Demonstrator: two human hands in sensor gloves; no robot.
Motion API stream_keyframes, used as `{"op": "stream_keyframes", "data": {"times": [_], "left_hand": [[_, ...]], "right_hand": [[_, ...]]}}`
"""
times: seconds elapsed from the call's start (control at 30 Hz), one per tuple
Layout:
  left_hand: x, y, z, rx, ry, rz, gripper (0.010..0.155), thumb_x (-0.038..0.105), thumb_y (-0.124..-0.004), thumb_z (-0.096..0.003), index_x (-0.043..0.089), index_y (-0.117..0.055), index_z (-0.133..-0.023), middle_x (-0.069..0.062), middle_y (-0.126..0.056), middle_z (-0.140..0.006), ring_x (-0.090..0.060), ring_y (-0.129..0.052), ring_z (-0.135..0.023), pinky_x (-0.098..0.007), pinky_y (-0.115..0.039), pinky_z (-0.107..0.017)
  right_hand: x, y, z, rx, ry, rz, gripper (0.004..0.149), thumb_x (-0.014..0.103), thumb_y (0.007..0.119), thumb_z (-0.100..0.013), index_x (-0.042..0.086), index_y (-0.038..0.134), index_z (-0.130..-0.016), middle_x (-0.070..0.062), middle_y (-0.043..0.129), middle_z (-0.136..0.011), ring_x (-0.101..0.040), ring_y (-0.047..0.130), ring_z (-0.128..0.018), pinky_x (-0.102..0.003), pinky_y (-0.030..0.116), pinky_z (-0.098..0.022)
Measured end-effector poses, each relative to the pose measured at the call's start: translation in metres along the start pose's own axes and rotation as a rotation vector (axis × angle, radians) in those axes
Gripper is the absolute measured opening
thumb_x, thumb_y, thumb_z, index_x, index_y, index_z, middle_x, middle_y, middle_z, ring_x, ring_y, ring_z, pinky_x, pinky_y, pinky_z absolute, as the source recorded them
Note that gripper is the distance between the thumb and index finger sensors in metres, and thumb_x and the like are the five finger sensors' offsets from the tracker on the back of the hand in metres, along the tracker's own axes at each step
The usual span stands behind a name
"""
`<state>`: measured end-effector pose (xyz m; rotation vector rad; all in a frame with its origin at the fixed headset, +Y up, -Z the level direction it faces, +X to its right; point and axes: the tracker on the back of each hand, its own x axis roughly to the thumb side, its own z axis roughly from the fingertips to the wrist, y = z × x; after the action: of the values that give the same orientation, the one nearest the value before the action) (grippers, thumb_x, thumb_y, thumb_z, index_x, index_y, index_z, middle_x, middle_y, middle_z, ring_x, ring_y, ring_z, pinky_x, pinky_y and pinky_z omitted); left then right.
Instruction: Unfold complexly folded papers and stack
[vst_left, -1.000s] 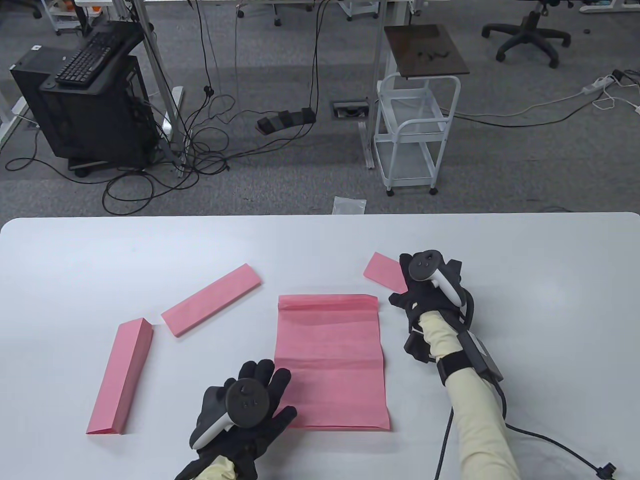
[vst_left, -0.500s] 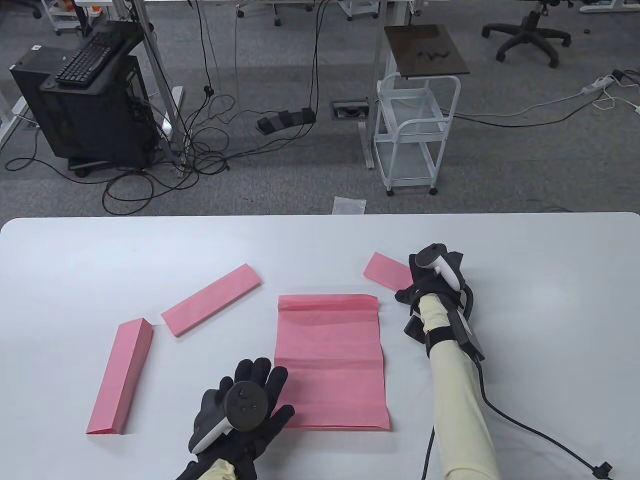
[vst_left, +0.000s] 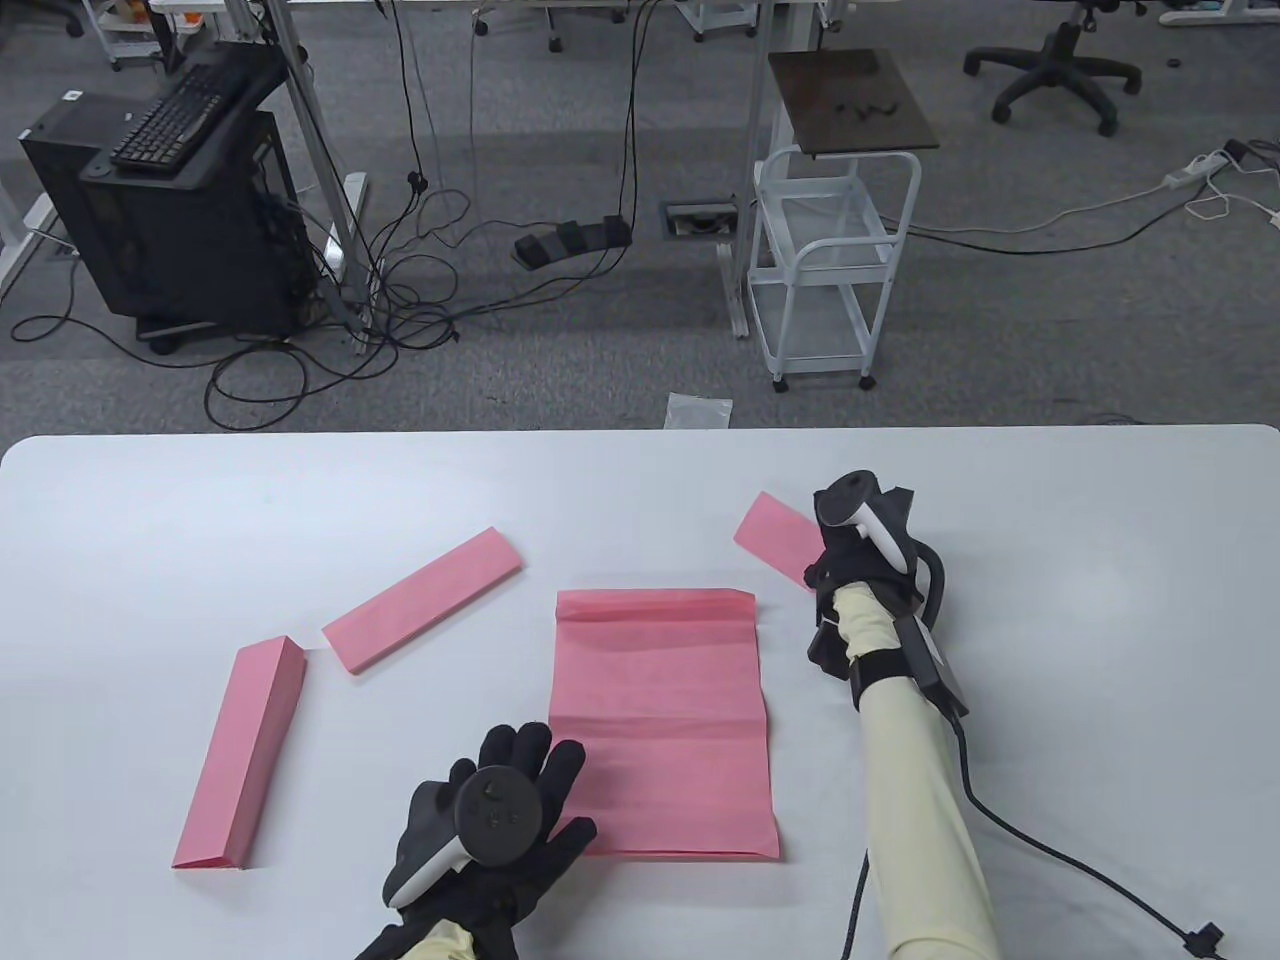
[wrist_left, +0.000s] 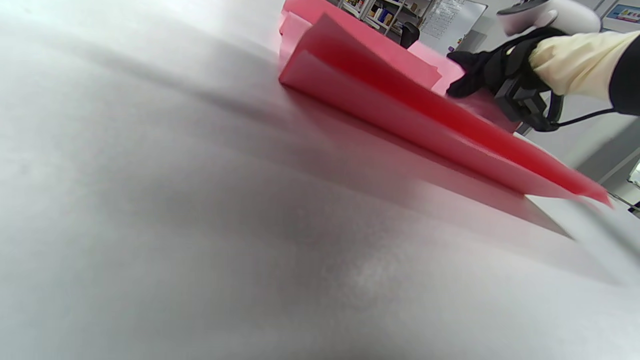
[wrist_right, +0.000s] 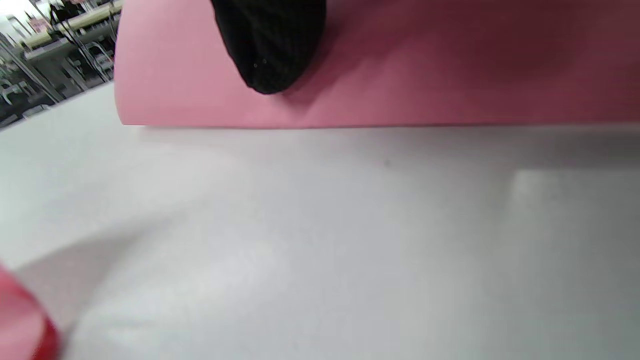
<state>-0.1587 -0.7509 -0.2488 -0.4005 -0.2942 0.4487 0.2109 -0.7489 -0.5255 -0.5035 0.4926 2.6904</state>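
1. Just right of centre in the table view, the right hand (vst_left: 850, 560) has hold of a folded pink paper (vst_left: 775, 530). In the right wrist view a gloved fingertip (wrist_right: 270, 50) is pressed onto the pink surface, so I'd call that a grip, though I can't see the thumb side.
2. In the middle of the table lies the opened pink sheet (vst_left: 665, 720), flat with crease lines across it and its far edge a bit curled up. That's the start of the stack, I guess.
3. At the lower left corner of that sheet, the left hand (vst_left: 495, 810) rests with fingers spread flat, fingertips touching the sheet's edge. Not gripping anything, just pinning it.
4. Further left there are two more folded strips: one (vst_left: 425, 612) lying diagonally, another (vst_left: 245, 752) near the lower left of the frame, both untouched.
5. All of it sits on a white table (vst_left: 150, 520).
6. What could go wrong, imo: the paper looks thin, so a one-sided pinch could let it slip or tear at a crease once unfolding starts. Dragging it over the flat sheet could shift the stack if the left hand lifts off.
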Motion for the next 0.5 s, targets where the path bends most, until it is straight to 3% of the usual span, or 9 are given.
{"op": "stream_keyframes", "data": {"times": [0.13,0.27,0.37,0.43,0.5], "left_hand": [[0.001,-0.003,-0.001,-0.020,-0.015,0.000,0.070,0.054,-0.052,-0.0572,0.034,-0.012,-0.110,0.005,0.011,-0.113,-0.029,0.017,-0.102,-0.058,0.007,-0.066],[0.001,-0.002,-0.001,-0.026,-0.037,0.025,0.070,0.054,-0.052,-0.0573,0.034,-0.012,-0.111,0.004,0.011,-0.113,-0.029,0.017,-0.102,-0.058,0.008,-0.066],[0.001,0.005,-0.004,-0.023,-0.058,0.040,0.070,0.054,-0.052,-0.0573,0.034,-0.013,-0.111,0.005,0.011,-0.113,-0.029,0.017,-0.102,-0.058,0.008,-0.066],[0.002,0.015,-0.009,-0.007,-0.069,0.024,0.069,0.055,-0.052,-0.0574,0.034,-0.013,-0.111,0.004,0.011,-0.113,-0.029,0.018,-0.102,-0.058,0.008,-0.066],[0.003,0.025,-0.016,0.011,-0.081,0.011,0.069,0.055,-0.052,-0.0575,0.034,-0.013,-0.112,0.003,0.010,-0.114,-0.030,0.018,-0.101,-0.059,0.008,-0.066]], "right_hand": [[-0.002,-0.023,0.021,-0.077,-0.098,-0.055,0.067,0.027,0.078,-0.046,0.039,0.045,-0.103,-0.001,0.072,-0.070,-0.030,0.064,-0.075,-0.057,0.023,-0.078],[0.000,-0.046,0.056,-0.181,-0.311,-0.176,0.038,0.025,0.075,-0.048,0.029,0.075,-0.086,-0.004,0.074,-0.076,-0.032,0.064,-0.080,-0.059,0.018,-0.077],[0.004,-0.055,0.081,-0.072,-0.456,-0.207,0.035,0.022,0.075,-0.048,0.028,0.078,-0.082,-0.004,0.070,-0.089,-0.032,0.055,-0.093,-0.062,0.010,-0.074],[0.008,-0.058,0.103,-0.002,-0.555,-0.233,0.034,0.021,0.074,-0.048,0.028,0.078,-0.081,-0.004,0.053,-0.108,-0.032,0.036,-0.105,-0.061,0.005,-0.073],[0.011,-0.055,0.118,0.080,-0.624,-0.266,0.033,0.018,0.071,-0.050,0.030,0.080,-0.080,0.000,0.036,-0.116,-0.029,0.022,-0.108,-0.059,0.002,-0.072]]}}
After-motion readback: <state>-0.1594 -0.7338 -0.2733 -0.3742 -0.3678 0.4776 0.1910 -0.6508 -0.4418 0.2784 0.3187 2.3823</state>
